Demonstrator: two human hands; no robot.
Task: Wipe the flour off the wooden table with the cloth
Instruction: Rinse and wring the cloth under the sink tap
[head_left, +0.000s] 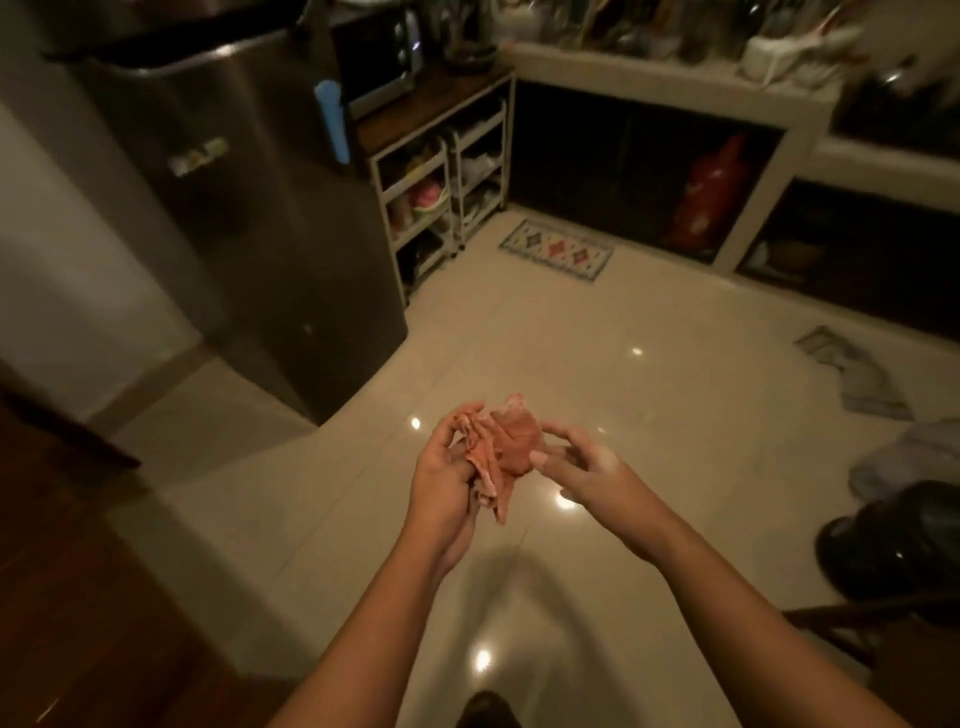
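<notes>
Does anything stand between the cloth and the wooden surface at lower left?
Nothing visible does. The left hand and right hand hold the cloth above the tiled floor; only bare tiles lie between it and the wooden surface on the left.

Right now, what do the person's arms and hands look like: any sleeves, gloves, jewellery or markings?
The left hand and right hand wear no gloves, and no ring, watch or bracelet shows. The left arm and right arm are unsleeved down to the frame's edge. The picture is dim and blurred, so small markings could be missed.
</notes>
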